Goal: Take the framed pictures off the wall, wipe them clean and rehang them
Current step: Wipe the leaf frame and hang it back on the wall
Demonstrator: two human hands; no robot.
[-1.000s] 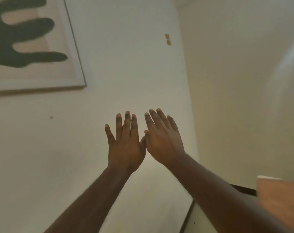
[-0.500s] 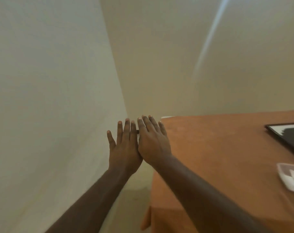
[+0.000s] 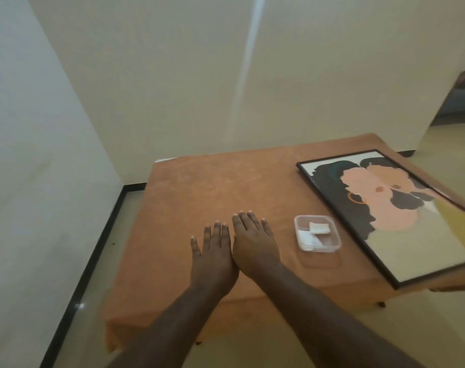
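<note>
An orange-covered desk [image 3: 199, 187] stands below both hands. A black-framed picture [image 3: 391, 216] lies flat on it, right of the right hand [image 3: 254, 244], its far corner cut off. Between them sits a clear tub [image 3: 317, 236] holding white folded pieces, hard to identify. The left hand [image 3: 212, 257] touches the right, fingers straight, empty.
</note>
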